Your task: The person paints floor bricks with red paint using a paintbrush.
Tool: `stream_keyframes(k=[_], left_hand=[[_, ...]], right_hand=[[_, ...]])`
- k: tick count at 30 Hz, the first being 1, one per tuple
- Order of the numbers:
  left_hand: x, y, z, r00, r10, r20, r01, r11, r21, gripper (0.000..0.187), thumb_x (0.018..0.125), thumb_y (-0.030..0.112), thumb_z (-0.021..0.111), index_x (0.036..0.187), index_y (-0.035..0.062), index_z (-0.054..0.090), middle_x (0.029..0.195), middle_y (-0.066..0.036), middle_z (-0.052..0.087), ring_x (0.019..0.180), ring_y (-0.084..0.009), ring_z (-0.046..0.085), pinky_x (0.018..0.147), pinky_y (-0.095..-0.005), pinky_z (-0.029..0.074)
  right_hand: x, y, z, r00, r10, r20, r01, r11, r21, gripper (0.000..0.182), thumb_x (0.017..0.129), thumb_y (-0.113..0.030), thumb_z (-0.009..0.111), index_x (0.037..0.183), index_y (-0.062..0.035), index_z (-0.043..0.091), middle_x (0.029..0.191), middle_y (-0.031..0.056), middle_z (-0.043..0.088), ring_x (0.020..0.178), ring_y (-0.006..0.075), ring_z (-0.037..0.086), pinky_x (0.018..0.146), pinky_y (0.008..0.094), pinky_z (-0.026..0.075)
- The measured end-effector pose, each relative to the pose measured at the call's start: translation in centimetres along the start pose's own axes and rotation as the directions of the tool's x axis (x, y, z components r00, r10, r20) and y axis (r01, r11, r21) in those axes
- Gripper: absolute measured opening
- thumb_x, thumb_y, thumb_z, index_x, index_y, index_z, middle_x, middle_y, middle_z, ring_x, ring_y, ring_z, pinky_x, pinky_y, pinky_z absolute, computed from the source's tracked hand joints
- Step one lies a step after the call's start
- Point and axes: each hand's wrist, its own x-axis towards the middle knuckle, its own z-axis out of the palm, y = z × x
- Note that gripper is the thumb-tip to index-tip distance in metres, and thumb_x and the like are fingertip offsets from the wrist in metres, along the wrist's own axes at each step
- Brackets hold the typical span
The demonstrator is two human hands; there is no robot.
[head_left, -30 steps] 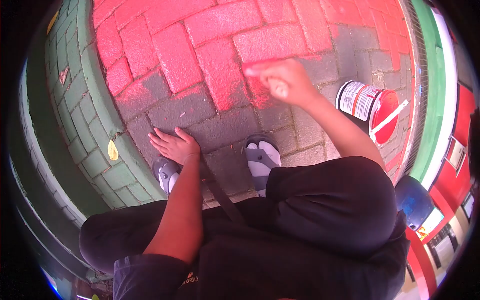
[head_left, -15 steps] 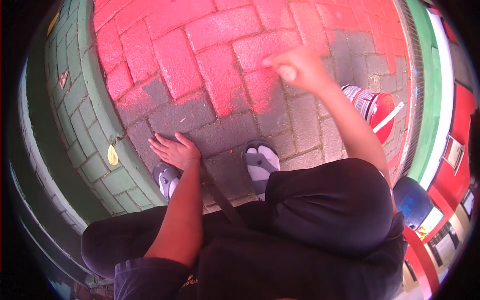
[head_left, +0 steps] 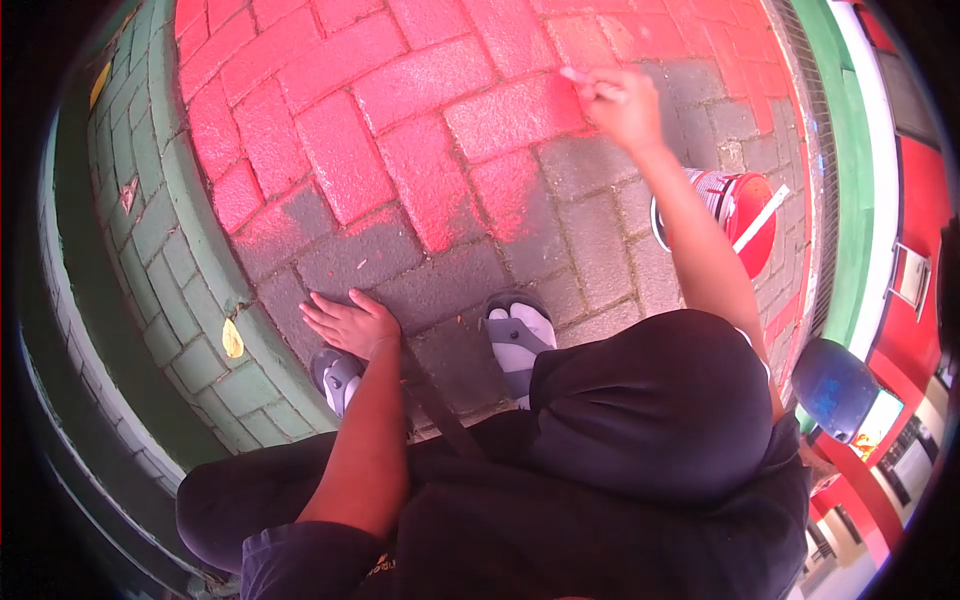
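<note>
My left hand (head_left: 352,322) lies with fingers spread over the unpainted grey pavers (head_left: 440,285), just above my sandalled foot (head_left: 340,378). It holds nothing. Up at the edge of the wet red paint (head_left: 420,160), my right hand (head_left: 620,102) has its fingers closed in a pinch. Something small and pinkish shows at the fingertips, too blurred to name. Right of my right forearm stands a paint bucket (head_left: 712,190) with red inside and a white stick (head_left: 762,218) across its opening.
A green painted kerb (head_left: 215,250) runs down the left, with a yellow leaf (head_left: 232,338) on it. A metal grating (head_left: 822,170) borders the right side. A dark blue rounded object (head_left: 832,388) stands at the lower right.
My right hand has moved up and slightly right over the red paint. My left hand stays in nearly the same place. The view has shifted a little.
</note>
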Motion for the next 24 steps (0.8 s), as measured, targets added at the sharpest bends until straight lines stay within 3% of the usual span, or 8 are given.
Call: stream_keyframes(k=[2,6,9,10,12,17,21,24], left_hand=[[0.1,-0.2,0.3,1.000,0.012,-0.014,-0.012,1.000,0.003,0.072,0.102,0.044,0.046,0.158,0.0027,0.028,0.167,-0.023,0.020,0.153,-0.0425,0.021,0.123,-0.0537,0.023],[0.0,-0.2,0.2,1.000,0.022,-0.019,-0.022,1.000,-0.003,0.072,0.103,0.044,0.046,0.158,0.0028,0.027,0.167,-0.024,0.020,0.153,-0.0427,0.022,0.123,-0.0537,0.023],[0.0,-0.2,0.2,1.000,0.023,-0.017,-0.022,1.000,0.002,0.072,0.102,0.044,0.046,0.158,0.0030,0.027,0.166,-0.025,0.020,0.153,-0.0428,0.022,0.123,-0.0538,0.022],[0.1,-0.4,0.4,1.000,0.021,-0.022,-0.021,1.000,0.005,0.072,0.102,0.044,0.046,0.158,0.0030,0.027,0.166,-0.025,0.020,0.153,-0.0428,0.022,0.123,-0.0538,0.022],[0.1,-0.7,0.8,0.999,0.030,-0.022,-0.030,0.999,-0.019,0.073,0.102,0.047,0.044,0.159,0.0030,0.027,0.167,-0.025,0.019,0.154,-0.0427,0.020,0.123,-0.0539,0.022],[0.2,-0.5,0.2,1.000,0.007,-0.006,-0.007,1.000,-0.011,0.074,0.102,0.046,0.044,0.159,0.0027,0.027,0.167,-0.024,0.020,0.153,-0.0427,0.021,0.123,-0.0537,0.022],[-0.1,-0.3,0.4,0.998,0.036,-0.045,-0.036,0.999,-0.002,0.071,0.102,0.043,0.047,0.158,0.0035,0.028,0.166,-0.024,0.023,0.152,-0.0431,0.024,0.122,-0.0543,0.024],[0.0,-0.4,0.3,0.998,0.054,-0.040,-0.055,0.998,-0.023,0.072,0.102,0.044,0.046,0.158,0.0023,0.028,0.166,-0.025,0.022,0.153,-0.0429,0.023,0.123,-0.0540,0.023]], right_hand=[[-2.1,-1.2,4.0,0.991,0.075,-0.109,-0.070,0.996,0.051,0.009,0.084,-0.018,0.069,0.081,-0.0111,0.074,0.096,0.0087,0.077,0.086,0.0324,0.074,0.073,0.0390,0.057],[-4.4,-6.5,8.0,0.959,-0.281,0.022,0.259,0.909,0.326,0.005,0.082,-0.002,0.069,0.078,-0.0060,0.069,0.081,0.0056,0.075,0.092,0.0164,0.076,0.077,0.0334,0.057],[-3.1,-6.9,8.2,0.997,-0.056,-0.048,0.074,0.747,0.661,0.010,0.084,-0.001,0.068,0.075,-0.0047,0.066,0.078,0.0025,0.073,0.087,0.0126,0.074,0.074,0.0329,0.057],[-2.1,-6.9,5.9,0.973,0.190,0.128,-0.229,0.788,0.572,0.013,0.084,0.000,0.069,0.073,-0.0049,0.065,0.076,0.0006,0.072,0.076,0.0125,0.071,0.069,0.0320,0.057],[0.6,-2.7,4.7,0.907,0.415,-0.070,-0.340,0.821,0.459,0.013,0.085,0.000,0.068,0.073,-0.0063,0.066,0.075,0.0002,0.071,0.067,0.0104,0.065,0.064,0.0309,0.054],[1.0,-1.0,2.2,0.869,0.178,-0.461,-0.217,0.976,-0.031,0.014,0.085,-0.013,0.064,0.074,-0.0064,0.071,0.072,0.0141,0.071,0.069,0.0286,0.071,0.064,0.0438,0.054],[-2.8,-5.5,8.8,0.994,-0.017,-0.108,0.043,0.968,0.248,0.008,0.086,-0.013,0.072,0.090,-0.0062,0.074,0.098,0.0143,0.077,0.086,0.0288,0.074,0.081,0.0378,0.057],[-2.5,-8.6,9.4,0.988,-0.144,0.047,0.117,0.924,0.364,0.010,0.086,-0.012,0.066,0.081,-0.0076,0.074,0.081,0.0108,0.075,0.077,0.0286,0.073,0.071,0.0415,0.055]])
